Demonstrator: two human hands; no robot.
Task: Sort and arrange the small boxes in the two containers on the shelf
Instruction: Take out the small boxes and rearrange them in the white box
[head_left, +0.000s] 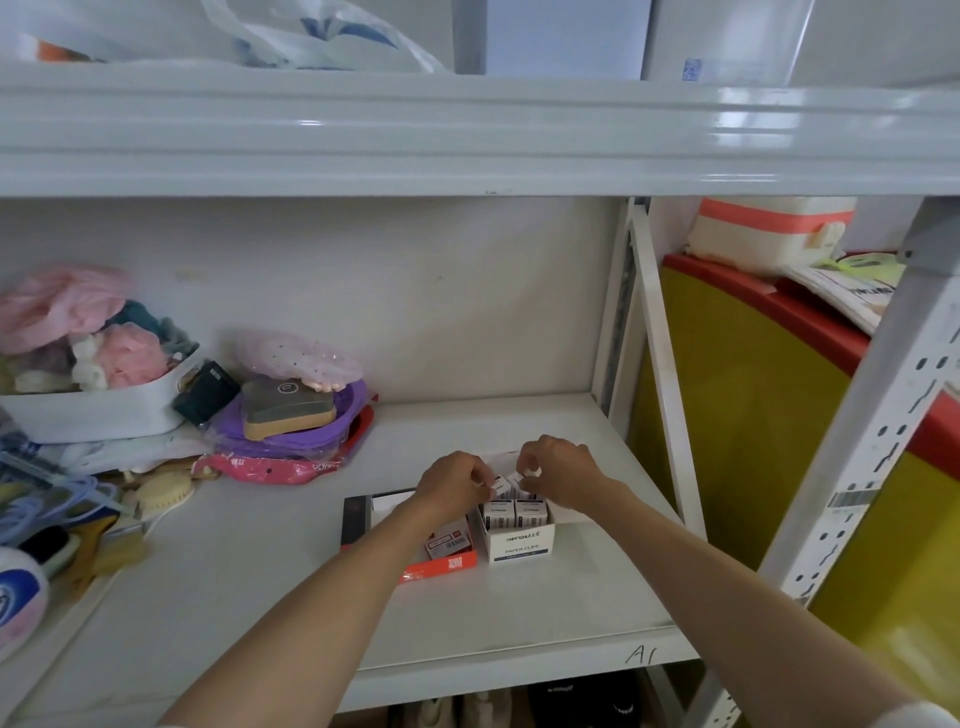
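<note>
Two bare forearms reach in from the front edge of a white metal shelf (260, 545) and meet over a pair of small cardboard containers near its middle. Each hand is curled, fingertips pressed together in a pinch. Left hand (457, 480) and right hand (558, 470) both seem to grip the same small white box (506, 480), or possibly two boxes touching (the fingers hide the join, so I cannot tell which).

That box sits directly under the fingertips, at the far end of the white container (522, 545), which bears the words "paper clips" on its front wall. Its long axis runs away from the front edge toward the back wall. Inside stand small white boxes in rows; two labelled ones (514, 512) show just in front of the hands. Both hands look equally near to the pinched box.

Touching the white container's left side is a red container (441, 564), partly covered by the left wrist. At least one small box with a barcode (449, 545) lies inside it; the rest is hidden.

Judging from this, the pinched box is being seated in, or lifted from, the back row.

Well apart, at the shelf's left end, sit a white basket of soft pink things (93, 410) and a purple pile (291, 426).
</note>
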